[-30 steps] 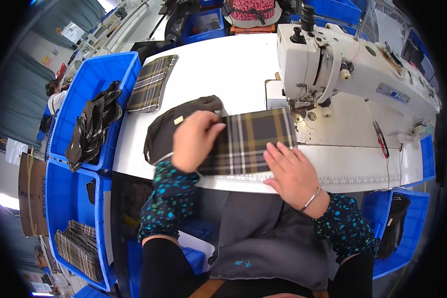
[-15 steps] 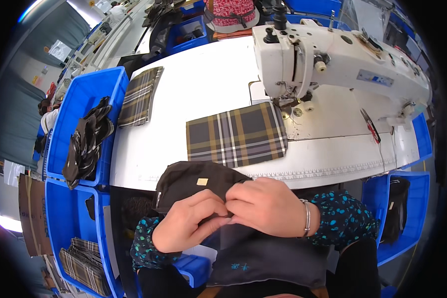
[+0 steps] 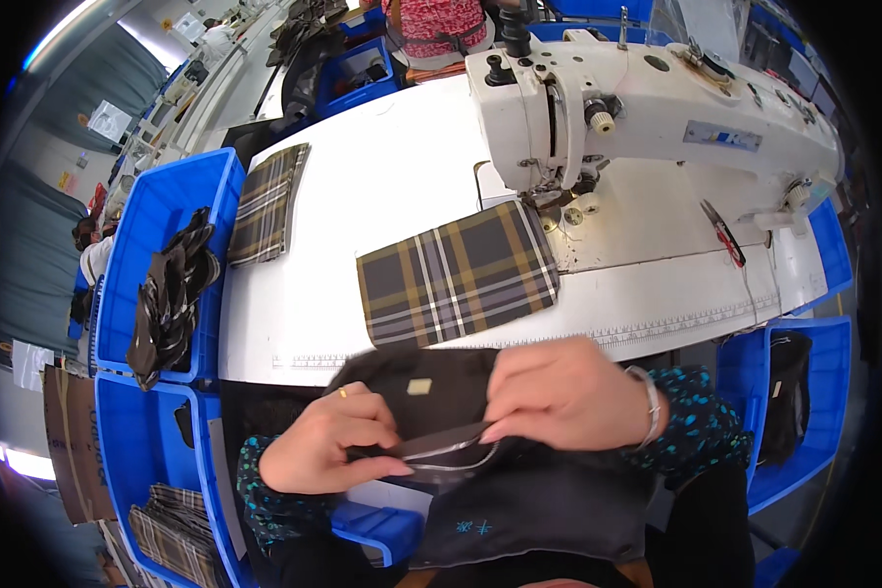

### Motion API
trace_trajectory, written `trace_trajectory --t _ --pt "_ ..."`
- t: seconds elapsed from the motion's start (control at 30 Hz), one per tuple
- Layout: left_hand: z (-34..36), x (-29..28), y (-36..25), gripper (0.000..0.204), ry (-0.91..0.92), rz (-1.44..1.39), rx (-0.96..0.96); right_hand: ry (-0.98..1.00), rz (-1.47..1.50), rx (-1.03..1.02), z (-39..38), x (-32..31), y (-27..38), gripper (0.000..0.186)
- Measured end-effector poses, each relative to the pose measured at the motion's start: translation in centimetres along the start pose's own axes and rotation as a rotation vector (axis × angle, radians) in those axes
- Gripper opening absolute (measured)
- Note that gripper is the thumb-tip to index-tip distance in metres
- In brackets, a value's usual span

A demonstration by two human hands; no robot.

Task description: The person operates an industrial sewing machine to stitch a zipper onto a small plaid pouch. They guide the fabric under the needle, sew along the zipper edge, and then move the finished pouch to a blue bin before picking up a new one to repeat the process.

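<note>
Between my two hands a dark brown fabric pouch (image 3: pixel 441 392) with a small cream label is stretched out over my lap. Its near edge shows a pale strip, possibly a zipper, that sags in a curve. My left hand (image 3: pixel 338 441) pinches the left end of that edge between thumb and fingers. At the right end my right hand (image 3: pixel 559 394) grips the same edge, fingers closed. Just beyond the pouch, a plaid fabric panel (image 3: pixel 461 274) lies on the white table, its right end close to the needle area of the white sewing machine (image 3: pixel 647 118).
Another plaid piece (image 3: pixel 265 206) lies at the table's left. Blue bins (image 3: pixel 227 186) on the left hold dark pieces (image 3: pixel 171 304) and plaid pieces (image 3: pixel 171 534). Red-handled snips (image 3: pixel 725 235) rest right of the machine. A blue bin (image 3: pixel 833 412) at right holds a dark item. A person (image 3: pixel 439 27) sits beyond the table.
My hands have moved apart, from close together to opposite ends of the pouch edge. The pale strip now shows between them. My view has shifted slightly.
</note>
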State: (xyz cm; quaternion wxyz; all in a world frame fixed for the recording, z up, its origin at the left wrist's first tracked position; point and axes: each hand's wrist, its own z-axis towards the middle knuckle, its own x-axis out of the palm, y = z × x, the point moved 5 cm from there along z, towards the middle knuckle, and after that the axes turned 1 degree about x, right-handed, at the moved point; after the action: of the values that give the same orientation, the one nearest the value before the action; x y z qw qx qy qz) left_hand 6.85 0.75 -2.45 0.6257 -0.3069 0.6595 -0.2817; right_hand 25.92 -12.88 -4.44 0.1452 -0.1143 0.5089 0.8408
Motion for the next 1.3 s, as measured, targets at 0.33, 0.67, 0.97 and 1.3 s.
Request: trace_trajectory --t 0.33,0.67,0.97,1.3 --pt "-4.6 -5.2 0.1 0.035 -0.236 0.533 -0.199 -0.092 -0.187 0.08 -3.8 -7.3 -2.0 0.012" --pt "6.0 -4.5 4.0 0.027 -0.388 0.695 -0.139 0.077 -0.961 -0.432 -1.3 -5.8 -12.5 0.016" --pt "18.6 -0.3 8.5 0.053 -0.253 0.969 -0.282 0.1 -0.939 -0.459 -2.9 -2.2 -11.5 0.03" --pt "17.2 -4.1 8.9 0.033 -0.408 0.663 -0.182 0.122 -0.91 -0.094 -2.1 -3.1 -13.3 0.062"
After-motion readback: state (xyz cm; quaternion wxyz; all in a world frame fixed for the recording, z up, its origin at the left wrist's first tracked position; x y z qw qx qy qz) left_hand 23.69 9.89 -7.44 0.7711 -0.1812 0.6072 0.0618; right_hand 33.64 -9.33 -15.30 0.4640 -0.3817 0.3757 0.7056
